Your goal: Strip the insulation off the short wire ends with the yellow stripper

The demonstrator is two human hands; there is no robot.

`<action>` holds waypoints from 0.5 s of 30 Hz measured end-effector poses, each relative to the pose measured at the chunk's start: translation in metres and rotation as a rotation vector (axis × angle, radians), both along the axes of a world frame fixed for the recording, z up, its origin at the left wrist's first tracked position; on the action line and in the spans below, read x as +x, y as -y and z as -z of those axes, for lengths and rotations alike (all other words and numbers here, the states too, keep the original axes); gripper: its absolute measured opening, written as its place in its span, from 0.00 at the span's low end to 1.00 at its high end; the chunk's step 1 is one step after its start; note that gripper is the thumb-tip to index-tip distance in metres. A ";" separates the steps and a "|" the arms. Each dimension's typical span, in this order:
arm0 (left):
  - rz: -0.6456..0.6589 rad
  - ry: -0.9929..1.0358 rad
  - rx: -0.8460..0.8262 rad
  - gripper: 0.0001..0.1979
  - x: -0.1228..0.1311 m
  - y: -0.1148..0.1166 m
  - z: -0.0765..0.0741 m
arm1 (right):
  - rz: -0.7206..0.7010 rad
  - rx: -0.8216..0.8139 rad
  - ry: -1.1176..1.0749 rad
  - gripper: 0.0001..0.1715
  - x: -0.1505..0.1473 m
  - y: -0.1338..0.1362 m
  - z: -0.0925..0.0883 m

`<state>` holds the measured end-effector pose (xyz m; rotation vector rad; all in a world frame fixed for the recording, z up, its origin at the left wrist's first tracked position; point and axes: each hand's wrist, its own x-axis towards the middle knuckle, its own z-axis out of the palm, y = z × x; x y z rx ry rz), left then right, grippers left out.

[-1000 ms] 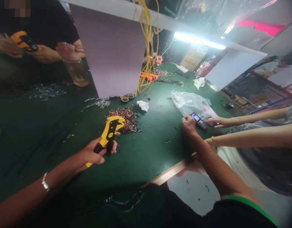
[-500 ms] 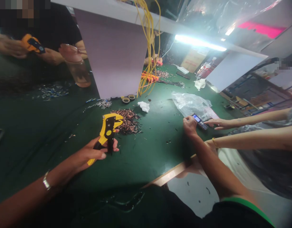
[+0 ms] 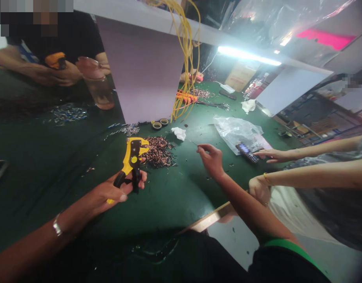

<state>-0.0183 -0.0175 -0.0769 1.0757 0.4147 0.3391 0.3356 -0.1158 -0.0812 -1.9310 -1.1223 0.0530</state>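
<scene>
Above a green desk (image 3: pixel 175 204), left hand (image 3: pixel 110 192) is gripping yellow wire strippers (image 3: pixel 131 155) beside copper scraps (image 3: pixel 159 151), right hand (image 3: pixel 212 161) hovering, fingertips (image 3: pixel 201 148) pinched.

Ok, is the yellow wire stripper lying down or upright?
Upright: the left hand grips the wire stripper by its handles, head up.

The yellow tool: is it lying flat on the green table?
No, the left hand grips the yellow tool by its handles, head pointing up, above the green table.
</scene>
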 end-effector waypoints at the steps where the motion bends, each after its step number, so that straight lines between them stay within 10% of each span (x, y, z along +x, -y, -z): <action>1: 0.004 0.002 0.014 0.30 0.000 0.000 0.001 | -0.044 0.004 -0.021 0.14 -0.013 -0.004 -0.002; 15: -0.095 -0.018 0.007 0.31 0.003 0.005 -0.007 | -0.356 -0.022 -0.441 0.07 -0.128 -0.038 -0.012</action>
